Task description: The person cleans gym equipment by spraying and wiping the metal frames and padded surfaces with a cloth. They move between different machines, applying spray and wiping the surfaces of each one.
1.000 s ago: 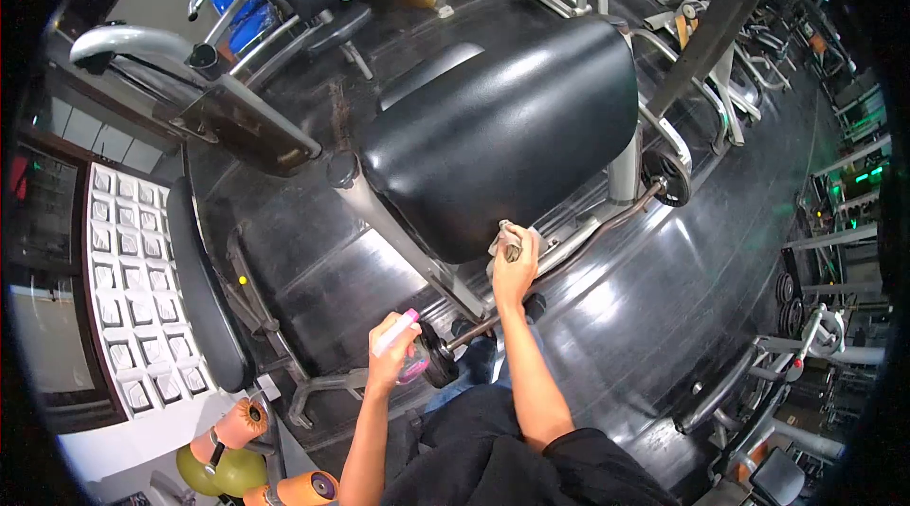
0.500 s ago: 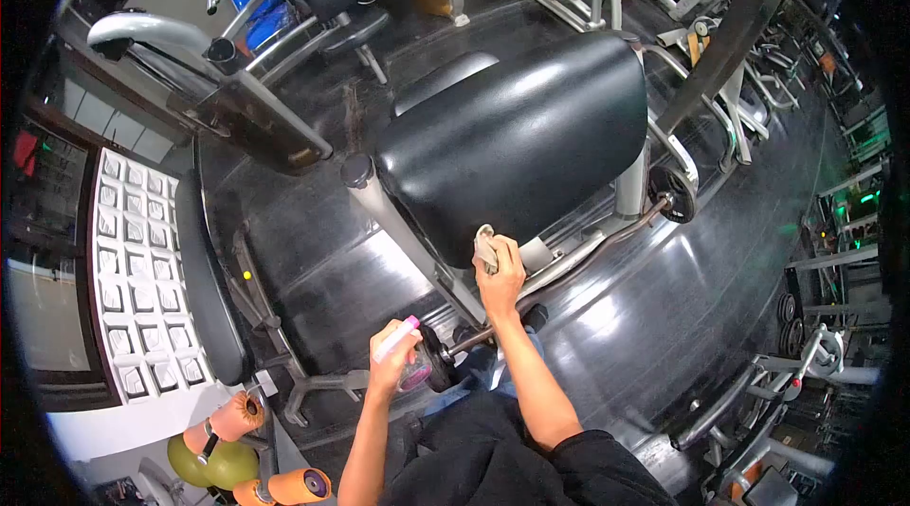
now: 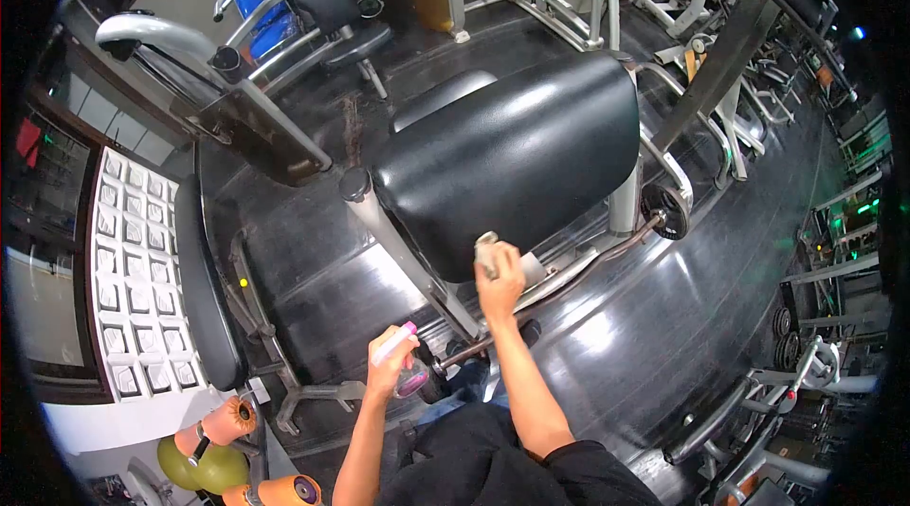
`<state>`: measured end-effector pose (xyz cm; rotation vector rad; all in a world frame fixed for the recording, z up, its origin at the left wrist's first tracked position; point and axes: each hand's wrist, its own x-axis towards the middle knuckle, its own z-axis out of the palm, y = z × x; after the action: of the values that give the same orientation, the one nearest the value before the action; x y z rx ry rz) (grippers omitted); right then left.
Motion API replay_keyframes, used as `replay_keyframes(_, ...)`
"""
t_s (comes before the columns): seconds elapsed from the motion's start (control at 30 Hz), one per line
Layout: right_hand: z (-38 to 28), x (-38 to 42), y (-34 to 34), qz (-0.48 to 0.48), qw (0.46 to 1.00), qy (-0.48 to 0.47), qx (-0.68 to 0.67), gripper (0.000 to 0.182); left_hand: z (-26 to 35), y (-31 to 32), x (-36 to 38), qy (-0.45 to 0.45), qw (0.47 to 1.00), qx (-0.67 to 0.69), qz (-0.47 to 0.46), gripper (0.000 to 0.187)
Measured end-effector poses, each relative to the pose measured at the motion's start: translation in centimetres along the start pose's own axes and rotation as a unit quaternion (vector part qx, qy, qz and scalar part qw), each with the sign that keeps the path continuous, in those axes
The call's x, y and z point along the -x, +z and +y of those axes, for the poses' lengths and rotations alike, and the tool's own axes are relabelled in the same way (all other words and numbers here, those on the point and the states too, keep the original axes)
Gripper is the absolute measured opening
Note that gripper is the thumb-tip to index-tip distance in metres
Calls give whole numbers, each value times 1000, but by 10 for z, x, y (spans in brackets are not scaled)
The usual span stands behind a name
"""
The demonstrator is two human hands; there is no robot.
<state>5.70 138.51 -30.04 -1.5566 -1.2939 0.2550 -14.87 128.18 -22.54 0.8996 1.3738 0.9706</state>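
Observation:
A wide black padded cushion [image 3: 517, 155] on a grey-framed gym bench fills the middle of the view. My right hand [image 3: 500, 280] is closed around a crumpled light cloth [image 3: 486, 250], which lies against the cushion's near lower edge. Lower down and to the left, my left hand [image 3: 387, 366] grips a spray bottle [image 3: 410, 381] with a white and pink head and a clear body holding pink liquid. Close to that bottle runs a curved barbell [image 3: 550, 296], passing under the near side of the bench.
A long narrow black bench [image 3: 207, 288] stands at the left beside a white lattice panel [image 3: 142, 279]. Orange foam rollers [image 3: 227, 419] and a green ball [image 3: 204, 463] are at lower left. A weight plate [image 3: 665, 212] sits on the barbell's far end. Machines line the back and right.
The view has tilted slightly, so the bench appears a little lower. My right hand and the cloth stay at the cushion's near edge; my left hand still holds the spray bottle.

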Motion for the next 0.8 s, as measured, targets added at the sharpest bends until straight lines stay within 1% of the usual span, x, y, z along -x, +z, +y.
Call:
replay_keyframes(0.07,-4,11,-3,-69,996,-51,0,34,1,4,-1,0,1000,0,-4,14)
replay_keyframes(0.1,-1,12,-9,-109,989,-98,27,38,2,5,-2,0,1000,0,-5,14)
replay_keyframes(0.13,4,7,-16,-130,981,-136,41,41,4,6,-2,1,1000,1,-5,14)
replay_keyframes(0.2,17,-10,-31,-135,976,-144,88,40,6,6,-3,12,1000,-3,-4,14)
replay_keyframes(0.23,23,-22,-36,-97,983,-138,72,39,6,4,-2,20,1000,-7,-2,14)
replay_keyframes(0.27,28,-38,-39,-53,994,-75,65,38,7,3,-2,23,1000,-3,4,14)
replay_keyframes(0.33,20,-49,-33,1,999,-21,47,33,7,1,0,21,1000,-1,20,13)
replay_keyframes(0.4,4,-46,-17,47,998,38,20,29,11,2,4,25,999,12,32,13)
replay_keyframes(0.43,-2,-38,-6,44,998,52,10,30,12,3,4,28,999,21,42,13)
replay_keyframes(0.5,-16,-18,10,9,1000,-17,-18,32,11,3,4,48,998,25,40,12)
replay_keyframes(0.53,-23,-9,12,-39,998,-54,2,32,10,4,4,64,997,26,37,11)
replay_keyframes(0.6,-30,3,5,-141,986,-93,5,35,12,8,3,62,996,43,41,11)
replay_keyframes(0.67,-23,-5,-7,-165,976,-138,45,40,14,8,2,60,995,60,44,10)
replay_keyframes(0.7,-17,-15,-15,-170,974,-137,55,43,16,8,2,59,995,69,51,10)
replay_keyframes(0.73,-15,-27,-22,-148,978,-143,46,44,17,9,2,56,994,79,57,10)
replay_keyframes(0.8,-10,-52,-35,-132,981,-121,69,42,12,7,1,57,993,88,54,9)
